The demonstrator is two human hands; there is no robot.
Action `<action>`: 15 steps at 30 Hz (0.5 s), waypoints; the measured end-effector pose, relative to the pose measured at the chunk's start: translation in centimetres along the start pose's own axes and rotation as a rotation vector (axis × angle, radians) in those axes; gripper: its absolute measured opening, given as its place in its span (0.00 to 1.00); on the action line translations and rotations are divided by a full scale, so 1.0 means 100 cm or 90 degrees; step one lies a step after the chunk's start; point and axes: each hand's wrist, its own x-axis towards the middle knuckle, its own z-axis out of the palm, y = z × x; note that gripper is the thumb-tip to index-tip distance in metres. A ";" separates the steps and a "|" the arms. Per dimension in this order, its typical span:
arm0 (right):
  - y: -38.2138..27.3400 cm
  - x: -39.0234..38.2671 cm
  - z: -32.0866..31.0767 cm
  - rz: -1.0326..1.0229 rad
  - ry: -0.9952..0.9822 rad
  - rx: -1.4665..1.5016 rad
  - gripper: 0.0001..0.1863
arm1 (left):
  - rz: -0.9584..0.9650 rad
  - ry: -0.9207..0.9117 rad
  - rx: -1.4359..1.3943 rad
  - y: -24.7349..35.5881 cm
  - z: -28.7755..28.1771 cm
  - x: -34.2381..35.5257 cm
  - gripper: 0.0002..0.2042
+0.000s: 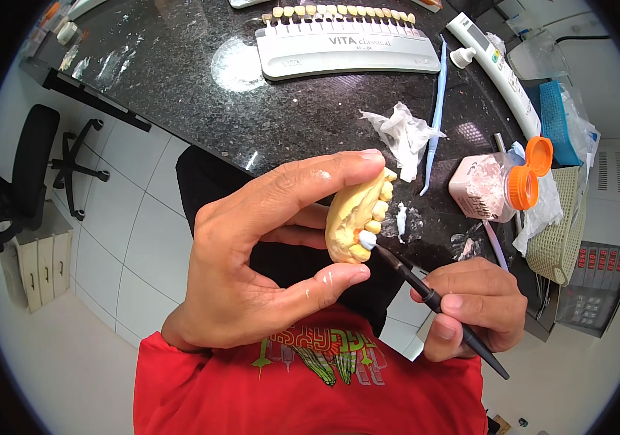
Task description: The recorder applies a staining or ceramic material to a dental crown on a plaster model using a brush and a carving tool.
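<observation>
Between the thumb and fingers of my left hand (252, 246) sits a yellow dental cast (344, 210), its row of teeth turned to the right. One tooth near its lower end is a pale bluish-white crown (367, 240), with an orange-red patch beside it. My right hand (480, 304) grips a slim black brush (426, 290) like a pen. The brush's dark tip reaches the white crown, and seems to touch it. Just right of the cast, a small smear of white paste (401, 221) lies on the dark benchtop (179, 94).
A tooth shade guide (346, 54) stands at the back. Crumpled tissue (402, 138), a blue dental tool (437, 109) and a pink powder jar (480, 187) with an open orange lid lie right of the cast. Further right are a woven basket (560, 232) and a control unit (600, 275).
</observation>
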 end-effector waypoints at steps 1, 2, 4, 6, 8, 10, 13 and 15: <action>0.000 -0.001 0.000 -0.002 0.008 0.010 0.11 | -0.007 0.000 -0.003 0.000 0.000 0.000 0.32; 0.000 -0.001 0.000 -0.003 0.015 0.021 0.11 | -0.006 -0.001 -0.004 0.000 0.000 0.001 0.32; 0.001 0.000 0.001 -0.009 0.010 0.019 0.11 | 0.004 0.001 0.006 -0.001 0.000 0.000 0.32; 0.001 0.001 0.002 -0.014 0.005 0.013 0.11 | 0.006 0.002 0.006 -0.002 0.000 0.000 0.32; 0.001 0.001 0.002 -0.009 0.006 0.013 0.11 | 0.009 0.002 0.003 -0.003 0.000 0.000 0.32; 0.001 0.002 0.000 -0.010 0.003 0.014 0.11 | 0.012 0.000 0.004 -0.001 0.000 0.000 0.32; 0.001 0.000 0.000 -0.008 0.001 0.013 0.11 | -0.003 0.003 0.004 0.001 0.000 0.000 0.32; 0.000 0.000 0.000 -0.004 0.003 0.011 0.11 | -0.003 0.004 0.004 0.001 0.000 0.000 0.32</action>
